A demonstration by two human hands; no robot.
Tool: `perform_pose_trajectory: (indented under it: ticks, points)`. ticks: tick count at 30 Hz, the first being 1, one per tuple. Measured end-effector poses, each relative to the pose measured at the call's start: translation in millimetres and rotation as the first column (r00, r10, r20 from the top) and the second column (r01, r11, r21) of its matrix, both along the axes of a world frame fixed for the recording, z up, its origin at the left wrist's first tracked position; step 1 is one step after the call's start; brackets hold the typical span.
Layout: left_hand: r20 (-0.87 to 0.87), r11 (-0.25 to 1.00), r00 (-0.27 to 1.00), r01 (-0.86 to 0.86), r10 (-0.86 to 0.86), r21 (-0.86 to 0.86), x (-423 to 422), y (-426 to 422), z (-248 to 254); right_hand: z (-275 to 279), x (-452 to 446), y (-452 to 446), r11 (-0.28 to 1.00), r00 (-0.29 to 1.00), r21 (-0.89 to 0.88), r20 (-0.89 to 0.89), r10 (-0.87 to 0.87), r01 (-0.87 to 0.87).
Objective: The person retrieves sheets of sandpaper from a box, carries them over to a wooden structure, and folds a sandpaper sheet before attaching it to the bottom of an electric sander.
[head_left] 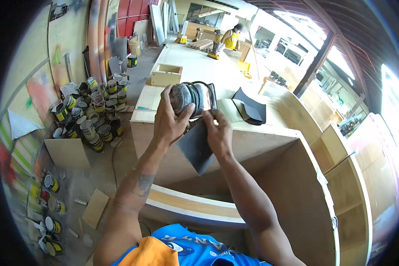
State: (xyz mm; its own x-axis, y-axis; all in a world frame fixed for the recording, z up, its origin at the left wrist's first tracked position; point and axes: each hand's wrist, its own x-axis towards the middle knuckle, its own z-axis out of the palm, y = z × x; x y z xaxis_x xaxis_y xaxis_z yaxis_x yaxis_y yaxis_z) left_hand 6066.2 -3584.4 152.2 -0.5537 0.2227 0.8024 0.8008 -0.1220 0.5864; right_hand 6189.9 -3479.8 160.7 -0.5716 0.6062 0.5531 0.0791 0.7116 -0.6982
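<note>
My left hand (167, 119) is wrapped around the rounded body of what looks like an electric sander (201, 98), held above the near edge of the worktop. A dark grey sheet of sandpaper (197, 150) hangs point-down below the tool. The fingers and thumb of my right hand (219, 133) pinch its upper edge, close against the sander's flat end. More dark sandpaper sheets (252, 108) lie curled on the pale worktop (186, 60), to the right of my right hand.
An open wooden cabinet frame (270, 164) stands in front of me. A small wooden box (166, 75), a yellow cordless drill (215, 46) and wood strips (201, 44) sit on the worktop. Used paint cans (88, 128) crowd the floor at left. A person in yellow (231, 40) is beyond.
</note>
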Motion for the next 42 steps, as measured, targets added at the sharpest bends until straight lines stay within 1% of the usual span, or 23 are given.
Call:
perform_pose_trajectory:
  ticks: [1, 4, 5, 8, 10, 12, 15, 17, 18, 21, 24, 26, 27, 28, 29, 31, 32, 33, 36, 37, 39, 40, 42]
  points:
    - [0.01, 1.0, 1.0, 0.02, -0.02, -0.014, 1.0, -0.7, 1.8, -2.2, -0.3, 6.9, 0.999, 0.999, 0.023, -0.021, 0.03, -0.03]
    - [0.015, 0.999, 0.999, 0.038, -0.038, -0.024, -4.7, -1.9, 1.9, -8.1, 2.0, 8.5, 0.987, 0.985, -0.05, -0.09, 0.145, -0.15]
    - [0.018, 0.997, 0.997, 0.072, -0.071, -0.033, -5.1, -2.4, 3.9, -5.5, 8.0, 3.6, 0.985, 0.977, 0.051, -0.129, 0.171, -0.166]
    - [0.044, 0.993, 0.993, 0.115, -0.113, -0.04, -6.7, -4.1, 9.5, -8.9, 10.4, 4.5, 0.955, 0.956, 0.222, -0.175, 0.236, -0.195]
    - [0.111, 0.983, 0.981, 0.168, -0.158, -0.081, -6.2, -4.8, 12.4, -10.4, 13.8, 5.1, 0.949, 0.973, 0.254, -0.086, 0.214, -0.187]
    - [0.098, 0.983, 0.985, 0.155, -0.145, -0.101, -9.6, -0.4, 7.0, -9.0, 15.4, 4.2, 0.932, 0.98, 0.32, -0.042, 0.194, -0.17]
    - [0.028, 0.983, 0.993, 0.119, -0.117, -0.14, -3.8, 5.8, 3.1, -5.0, 19.4, -5.6, 0.972, 1.0, 0.234, 0.012, 0.026, -0.028]
    - [-0.014, 0.992, 0.999, 0.032, -0.034, -0.124, 5.6, 9.4, 1.2, -2.9, 19.6, -12.6, 0.959, 0.999, 0.281, -0.044, -0.03, 0.041]
    - [-0.015, 0.992, 0.999, 0.037, -0.039, -0.122, 7.1, 10.4, 0.9, -3.3, 19.1, -13.9, 0.953, 0.997, 0.297, -0.064, -0.05, 0.067]
    - [0.056, 0.99, 0.994, 0.103, -0.098, -0.097, 6.3, 13.3, -0.1, -11.0, 17.0, -5.5, 0.962, 0.981, 0.212, -0.126, -0.147, 0.172]
    - [0.078, 0.979, 0.977, 0.201, -0.198, -0.038, 9.9, 17.1, -1.7, -22.7, 19.9, 8.3, 0.985, 0.983, 0.072, -0.101, -0.152, 0.159]
    - [0.146, 0.946, 0.935, 0.323, -0.323, 0.024, 12.4, 17.0, 0.3, -32.1, 20.5, 16.9, 0.999, 0.979, 0.003, -0.198, -0.053, 0.054]
    - [0.143, 0.945, 0.935, 0.325, -0.326, 0.032, 12.1, 16.2, 3.6, -35.3, 21.5, 19.9, 0.999, 0.97, -0.039, -0.243, -0.008, -0.002]
    - [0.048, 0.96, 0.96, 0.278, -0.276, -0.028, 12.9, 13.4, 4.9, -38.5, 22.5, 23.0, 0.995, 0.957, -0.079, -0.289, 0.034, -0.059]
    - [-0.054, 0.971, 0.972, 0.223, -0.228, -0.082, 12.8, 12.1, 6.7, -32.9, 28.1, 19.9, 0.999, 0.981, 0.017, -0.185, 0.052, -0.049]
    - [-0.083, 0.972, 0.97, 0.224, -0.229, -0.069, 14.7, 11.6, 10.6, -22.0, 31.0, 12.1, 0.902, 0.897, -0.333, -0.428, 0.115, -0.274]
    - [-0.105, 0.972, 0.968, 0.224, -0.23, -0.068, 16.5, 12.6, 11.3, -18.9, 29.9, 9.4, 0.906, 0.896, -0.327, -0.431, 0.11, -0.268]
    - [-0.108, 0.977, 0.971, 0.213, -0.215, -0.028, 20.2, 16.8, 11.2, -17.2, 28.8, 7.9, 0.999, 0.929, -0.006, -0.369, 0.028, -0.032]
    - [-0.111, 0.979, 0.974, 0.2, -0.195, 0.03, 23.9, 24.6, 15.3, -11.8, 28.9, 11.9, 0.904, 0.947, 0.378, -0.31, -0.082, 0.202]
    - [-0.119, 0.978, 0.973, 0.205, -0.199, 0.035, 22.6, 25.9, 18.5, -18.5, 25.9, 20.3, 0.948, 0.947, 0.262, -0.306, -0.096, 0.181]
    - [-0.176, 0.979, 0.964, 0.203, -0.2, -0.002, 22.0, 21.2, 22.2, -15.1, 27.7, 16.1, 0.977, 0.949, 0.14, -0.297, -0.11, 0.158]
    - [-0.175, 0.979, 0.964, 0.203, -0.2, 0.0, 21.6, 19.0, 23.1, -13.8, 30.5, 14.1, 1.0, 0.937, 0.017, -0.348, -0.012, 0.02]
    - [-0.032, 0.941, 0.941, 0.337, -0.337, -0.015, 22.9, 23.1, 27.6, -10.5, 33.4, 18.2, 0.99, 0.907, -0.095, -0.417, 0.054, -0.103]
